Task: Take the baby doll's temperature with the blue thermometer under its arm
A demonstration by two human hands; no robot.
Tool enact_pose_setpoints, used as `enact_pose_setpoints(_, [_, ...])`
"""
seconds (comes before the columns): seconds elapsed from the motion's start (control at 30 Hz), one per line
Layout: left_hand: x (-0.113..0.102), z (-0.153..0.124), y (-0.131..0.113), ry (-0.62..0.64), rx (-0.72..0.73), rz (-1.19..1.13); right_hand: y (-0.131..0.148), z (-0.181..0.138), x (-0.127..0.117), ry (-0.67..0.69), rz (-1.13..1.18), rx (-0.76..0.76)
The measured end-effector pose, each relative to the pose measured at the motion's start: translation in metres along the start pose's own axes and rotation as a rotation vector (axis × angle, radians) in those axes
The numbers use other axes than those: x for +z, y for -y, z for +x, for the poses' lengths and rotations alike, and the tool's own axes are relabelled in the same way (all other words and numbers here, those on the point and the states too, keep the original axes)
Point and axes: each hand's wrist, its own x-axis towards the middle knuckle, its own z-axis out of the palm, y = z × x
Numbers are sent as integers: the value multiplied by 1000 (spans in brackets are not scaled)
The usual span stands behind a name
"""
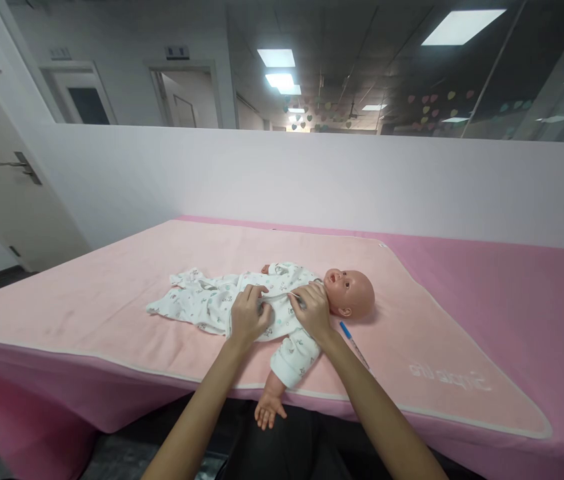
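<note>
A baby doll (355, 292) lies on its back, its head to the right and one arm hanging over the near edge. It wears a white baby onesie (207, 303) with a small print, the empty-looking legs spread flat to the left. My left hand (249, 315) is closed on the front of the onesie at the belly. Near the doll's neck, my right hand (313, 310) pinches the front edge of the cloth between thumb and fingers. The fingertips partly hide the fabric they hold.
A peach mat (112, 280) with a pale border covers a pink tablecloth (527, 287). Right of my right forearm lies a thin stick with a blue end (355, 343), perhaps a pen or thermometer. A white wall (312, 180) stands behind, and a door (7, 167) is at left.
</note>
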Motion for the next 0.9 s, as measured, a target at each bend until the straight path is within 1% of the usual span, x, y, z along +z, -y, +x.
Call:
enact_pose_setpoints(0.23, [1, 0, 2, -36, 3, -33, 1, 0, -1, 3, -6, -1])
enact_pose_setpoints(0.47, [1, -1, 3, -32, 19, -41, 1, 0, 0, -1, 2, -5])
enact_pose_setpoints(0.7, [2, -2, 4, -100, 8, -3, 0, 0, 0, -8, 2, -2])
enact_pose_setpoints(0.9, [2, -2, 4, -128, -2, 25, 1, 0, 0, -15, -14, -9])
